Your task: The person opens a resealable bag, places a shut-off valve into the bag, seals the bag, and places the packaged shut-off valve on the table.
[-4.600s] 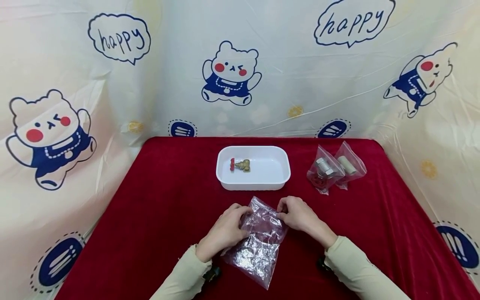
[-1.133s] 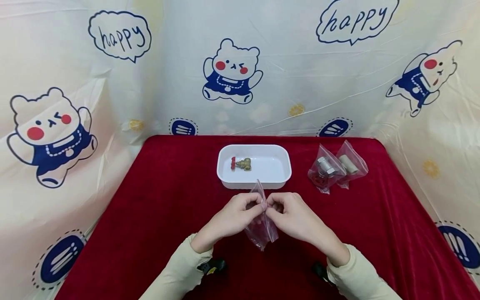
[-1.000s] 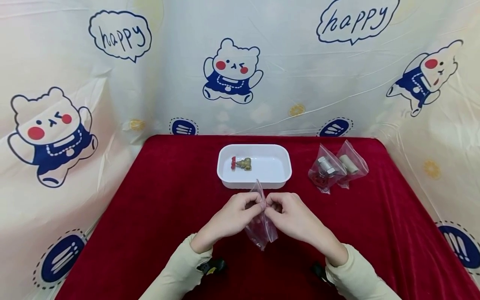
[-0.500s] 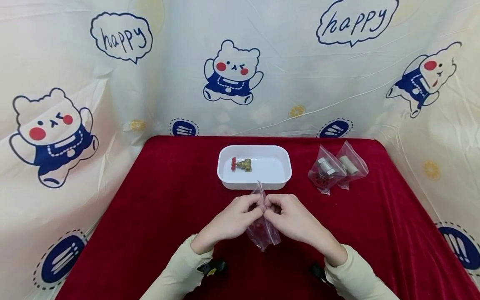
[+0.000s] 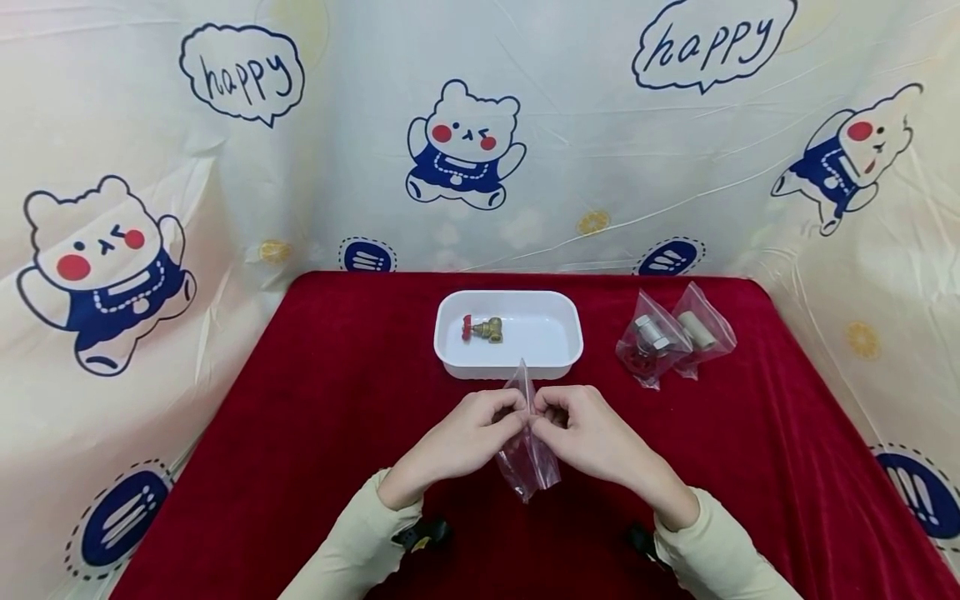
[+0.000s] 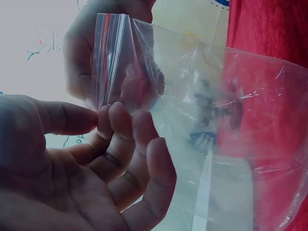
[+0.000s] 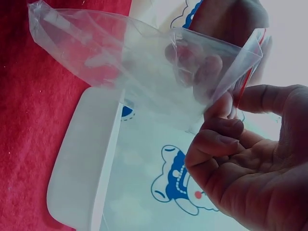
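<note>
Both hands work at one clear zip bag (image 5: 538, 471), which is held up over the front part of the red-covered counter (image 5: 360, 392), just before the white tray (image 5: 480, 370). The left hand (image 5: 463, 429) pinches the bag between thumb and forefinger at its mouth, and the right hand (image 5: 594, 429) pinches it from the opposite side; their fingertips come very near each other. In the left wrist view the red zip strip (image 6: 105, 45) runs just beside the pinching fingertips, and the body of the bag spreads away from them. I see no object inside this bag, and I cannot tell whether the zip is joined or parted.

In the tray lies a brass valve with red wheel (image 5: 489, 330), well apart from the hands. To the right, a bag with metal fitting (image 5: 651, 337) and a bag with pale tube (image 5: 708, 333) lie close together.

To do this work well, in my judgement, each hand should have only one wall of the film, close to the strip, and should move gently and evenly along it. A hard pull may stretch or tear such thin plastic. The other fingers are better kept loose, so that they do not crumple the bag.
</note>
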Motion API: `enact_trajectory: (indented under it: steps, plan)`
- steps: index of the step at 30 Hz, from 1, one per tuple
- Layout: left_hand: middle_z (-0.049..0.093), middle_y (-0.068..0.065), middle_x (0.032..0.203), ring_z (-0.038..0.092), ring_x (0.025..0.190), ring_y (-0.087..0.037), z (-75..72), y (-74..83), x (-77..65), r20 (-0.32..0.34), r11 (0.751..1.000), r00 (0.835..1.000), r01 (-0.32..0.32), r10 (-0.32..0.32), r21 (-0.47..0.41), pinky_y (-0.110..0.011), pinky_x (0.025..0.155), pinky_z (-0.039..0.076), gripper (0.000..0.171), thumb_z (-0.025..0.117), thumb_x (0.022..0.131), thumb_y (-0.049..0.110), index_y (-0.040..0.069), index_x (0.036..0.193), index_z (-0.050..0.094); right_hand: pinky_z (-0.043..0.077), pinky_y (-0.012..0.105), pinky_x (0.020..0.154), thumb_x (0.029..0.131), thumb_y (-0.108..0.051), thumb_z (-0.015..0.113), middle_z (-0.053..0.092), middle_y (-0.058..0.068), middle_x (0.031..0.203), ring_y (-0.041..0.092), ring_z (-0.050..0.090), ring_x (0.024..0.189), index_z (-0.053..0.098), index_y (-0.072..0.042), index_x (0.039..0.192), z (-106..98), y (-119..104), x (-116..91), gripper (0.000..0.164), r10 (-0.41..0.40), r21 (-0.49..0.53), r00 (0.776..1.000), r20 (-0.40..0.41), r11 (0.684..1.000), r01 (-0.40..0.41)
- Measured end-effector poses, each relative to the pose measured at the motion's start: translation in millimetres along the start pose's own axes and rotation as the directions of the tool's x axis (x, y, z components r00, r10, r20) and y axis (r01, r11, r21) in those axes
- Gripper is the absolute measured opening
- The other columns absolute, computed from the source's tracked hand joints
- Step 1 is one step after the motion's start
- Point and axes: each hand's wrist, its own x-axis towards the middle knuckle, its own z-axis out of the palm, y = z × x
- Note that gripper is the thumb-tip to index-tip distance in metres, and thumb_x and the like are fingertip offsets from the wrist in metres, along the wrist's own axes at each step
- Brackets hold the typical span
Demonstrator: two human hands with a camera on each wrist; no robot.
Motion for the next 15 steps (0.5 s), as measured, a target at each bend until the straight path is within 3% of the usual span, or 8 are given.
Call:
enact_trajectory:
  steps: [15]
  plan:
    - [0.043,0.007,0.068,0.04,0.062,-0.007,6.3,1.3,2.5,-0.113,0.999,0.993,-0.043,0.044,0.01,-0.024,0.057,0.036,0.019,0.054,0.098,0.005,0.013,0.081,0.057,0.038,0.023,0.054,0.096,-0.003,0.063,0.052,-0.008,0.067,0.009,0.048,0.06,0.068,-0.015,0.081,5.6,1.4,2.4,0.02,-0.009,0.09,0.999,-0.053,0.996,0.014]
